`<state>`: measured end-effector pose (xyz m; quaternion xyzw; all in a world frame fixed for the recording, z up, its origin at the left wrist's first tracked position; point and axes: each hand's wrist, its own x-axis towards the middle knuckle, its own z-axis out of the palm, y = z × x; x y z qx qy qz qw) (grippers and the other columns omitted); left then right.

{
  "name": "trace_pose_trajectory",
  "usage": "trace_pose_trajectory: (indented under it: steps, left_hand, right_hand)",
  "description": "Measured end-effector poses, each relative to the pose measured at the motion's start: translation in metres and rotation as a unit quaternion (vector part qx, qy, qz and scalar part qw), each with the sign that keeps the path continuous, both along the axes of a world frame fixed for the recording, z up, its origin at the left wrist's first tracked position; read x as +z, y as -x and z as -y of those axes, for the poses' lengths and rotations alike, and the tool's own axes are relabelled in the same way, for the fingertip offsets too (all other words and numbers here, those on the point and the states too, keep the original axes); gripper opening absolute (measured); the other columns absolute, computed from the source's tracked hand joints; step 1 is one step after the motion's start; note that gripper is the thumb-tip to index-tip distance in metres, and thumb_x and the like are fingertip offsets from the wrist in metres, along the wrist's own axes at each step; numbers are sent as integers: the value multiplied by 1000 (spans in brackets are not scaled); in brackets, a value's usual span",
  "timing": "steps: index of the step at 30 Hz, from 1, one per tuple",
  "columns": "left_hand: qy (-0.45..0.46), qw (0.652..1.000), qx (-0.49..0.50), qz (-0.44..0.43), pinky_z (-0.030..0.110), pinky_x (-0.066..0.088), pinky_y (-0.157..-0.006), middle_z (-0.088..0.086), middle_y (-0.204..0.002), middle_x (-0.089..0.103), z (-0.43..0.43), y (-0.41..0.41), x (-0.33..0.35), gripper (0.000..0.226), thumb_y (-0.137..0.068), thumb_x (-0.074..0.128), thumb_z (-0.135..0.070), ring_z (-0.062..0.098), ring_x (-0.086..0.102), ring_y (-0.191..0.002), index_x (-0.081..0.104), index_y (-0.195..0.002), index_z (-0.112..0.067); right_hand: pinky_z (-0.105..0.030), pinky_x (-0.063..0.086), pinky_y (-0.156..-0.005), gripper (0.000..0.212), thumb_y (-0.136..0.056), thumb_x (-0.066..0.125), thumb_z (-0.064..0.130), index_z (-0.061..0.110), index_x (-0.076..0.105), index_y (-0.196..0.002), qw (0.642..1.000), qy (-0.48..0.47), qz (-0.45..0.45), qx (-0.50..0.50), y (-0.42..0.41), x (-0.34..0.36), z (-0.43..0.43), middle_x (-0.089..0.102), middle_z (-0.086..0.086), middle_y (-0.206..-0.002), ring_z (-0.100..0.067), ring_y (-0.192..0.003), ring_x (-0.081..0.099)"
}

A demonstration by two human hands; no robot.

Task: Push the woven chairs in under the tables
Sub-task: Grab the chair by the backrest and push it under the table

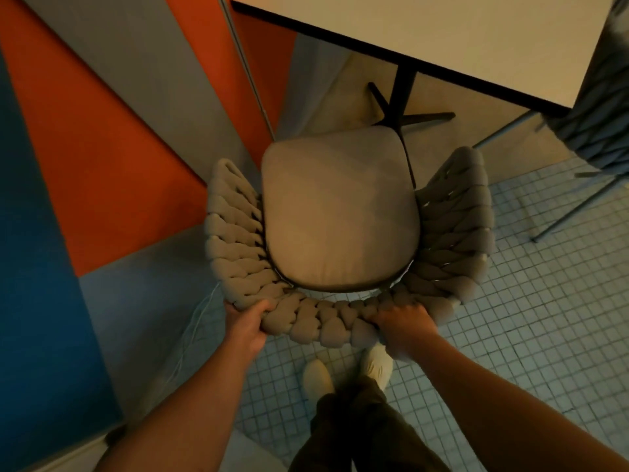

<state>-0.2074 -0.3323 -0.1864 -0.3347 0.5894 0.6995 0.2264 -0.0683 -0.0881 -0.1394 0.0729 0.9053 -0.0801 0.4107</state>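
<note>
We stand behind the woven chair (238, 233), a beige one with thick braided sides and a pale seat cushion (340, 212), and hold it by the near curve of its backrest. Our left hand (246, 323) grips the braid at the left end of that curve, fingers wrapped under and the thumb on top. Our right hand (403, 327) grips it toward the right, fingers curled over the rim.

The chair sits on the tiled floor (527, 301), its open front facing the far side, where the table (442, 39) stands. Nearly all of the seat is out in the open, near of the tabletop's edge. The table's dark pedestal base (403, 97) lies just beyond the front of the cushion, and one of its spread feet reaches toward the gap between the cushion and the right armrest.

Close on the left runs a wall with an orange panel (102, 165) and a blue panel (34, 267), and a thin white cable (194, 321) hangs beside the chair's near left corner. At the far right stands a second chair (599, 124), blue-grey and woven, on thin metal legs, well apart from ours. Our two pale shoes (318, 374) show on the tiles just near of the backrest.
</note>
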Motion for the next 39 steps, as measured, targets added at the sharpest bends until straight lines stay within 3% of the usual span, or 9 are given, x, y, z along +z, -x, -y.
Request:
trace_pose_trajectory:
  steps: [3, 9, 18, 23, 30, 34, 39]
  left_hand:
    - [6, 1000, -8, -2, 37, 60, -53, 13, -127, 64, 1, 11, 4, 79, -79, 60, 24, 23, 66, -99, 45, -144, -18]
    - [16, 999, -27, 10, 39, 61, -56, 12, -137, 61, 10, 31, 2, 81, -81, 61, 23, 32, 62, -118, 46, -146, -24]
    - [21, 997, -69, 18, 41, 60, -56, 13, -137, 60, 22, 74, 10, 84, -79, 61, 24, 33, 60, -119, 45, -147, -22]
    - [9, 994, -108, 14, 37, 61, -55, 17, -137, 61, 31, 108, 16, 78, -79, 60, 25, 27, 65, -106, 47, -145, -14]
    - [10, 986, -163, 20, 47, 53, -82, 17, -138, 56, 38, 156, 22, 80, -80, 59, 25, 32, 59, -113, 39, -145, -18]
    - [19, 980, -195, 43, 48, 54, -80, 19, -141, 54, 41, 182, 21, 81, -82, 60, 22, 35, 59, -114, 38, -148, -20]
    - [38, 972, -226, 45, 54, 48, -93, 23, -143, 51, 40, 204, 28, 74, -87, 59, 20, 43, 53, -129, 36, -147, -16]
  right_hand:
    - [-43, 43, -100, 48, -94, 59, 25, 34, 47, -139, 1000, 2, -1, -17, 8, -1, 7, 58, -1, -131, -25, -120, 55]
    - [-44, 42, -100, 42, -94, 59, 26, 31, 50, -135, 999, 6, -15, -36, 14, -7, 17, 62, -1, -125, -25, -117, 57]
    - [-47, 42, -100, 50, -88, 67, 32, 36, 47, -134, 996, 10, -38, -81, 34, -20, 44, 62, 2, -126, -24, -118, 57]
    - [-47, 41, -103, 50, -87, 65, 33, 38, 49, -135, 991, 15, -35, -125, 50, -25, 72, 61, 4, -129, -23, -121, 56]
    - [-45, 39, -104, 49, -85, 63, 37, 39, 50, -132, 980, -6, -60, -188, 74, -25, 110, 56, 3, -133, -24, -123, 51]
    - [-44, 38, -105, 45, -88, 61, 33, 39, 52, -133, 977, -17, -58, -206, 91, -26, 120, 57, 1, -132, -25, -123, 52]
    - [-46, 37, -103, 44, -90, 60, 34, 39, 52, -133, 977, -13, -47, -207, 109, -27, 129, 58, 1, -132, -26, -122, 53]
